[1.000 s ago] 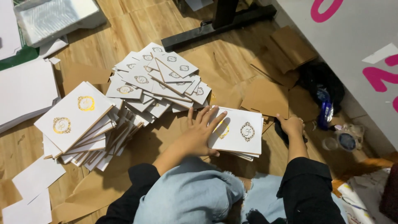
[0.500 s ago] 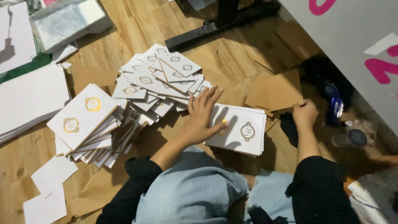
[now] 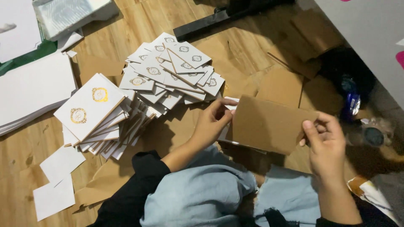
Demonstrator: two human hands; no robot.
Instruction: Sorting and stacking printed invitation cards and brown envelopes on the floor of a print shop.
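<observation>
My left hand (image 3: 211,123) and my right hand (image 3: 325,141) hold a brown cardboard sheet (image 3: 269,124) between them, lifted over my lap, its brown face up. The left fingers pinch its left edge, the right fingers its right edge. A sliver of white card (image 3: 231,102) shows behind the sheet's upper left corner. To the left lies a sprawling heap of white cards with gold emblems (image 3: 172,69) and a leaning stack of larger white cards (image 3: 93,110).
Flat cardboard pieces (image 3: 280,86) cover the wooden floor (image 3: 17,151). Loose white sheets (image 3: 57,180) lie at lower left, big white boards (image 3: 29,90) at left, a black metal bar (image 3: 210,23) at top, and dark clutter with a blue object (image 3: 351,98) at right.
My left hand left the white card stack on the floor. Both hands came together and lifted a brown cardboard sheet, which now covers that stack. The camera moved closer.
</observation>
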